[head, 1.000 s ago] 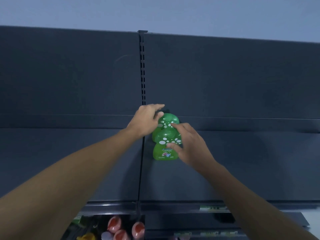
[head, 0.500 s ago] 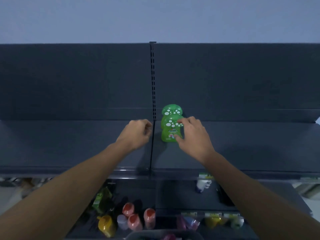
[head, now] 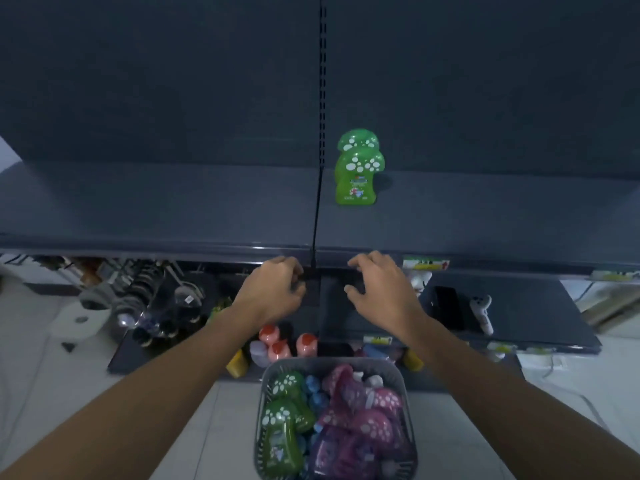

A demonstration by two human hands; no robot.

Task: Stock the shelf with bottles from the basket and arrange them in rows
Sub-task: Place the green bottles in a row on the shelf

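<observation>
Two green mushroom-shaped bottles [head: 356, 174] stand one behind the other on the dark top shelf [head: 485, 223], just right of the centre upright. Both hands hang empty below the shelf's front edge. My left hand [head: 270, 294] has loosely curled fingers; my right hand [head: 379, 289] has its fingers spread. A grey basket [head: 265, 382] on the floor in front of me holds green bottles [head: 282, 420] on its left, pink and purple bottles [head: 360, 424] on its right, and some blue ones between.
Lower shelves carry red-capped bottles [head: 289, 344], yellow bottles [head: 237, 363], a white controller [head: 483, 313] and a black box [head: 448, 308]. Metal utensils [head: 145, 292] lie at the left. A slotted upright [head: 322, 98] divides the shelf unit. White floor surrounds the basket.
Both hands let go of the green bottle and drew back down below the shelf edge. The view tilted down, so the basket now shows.
</observation>
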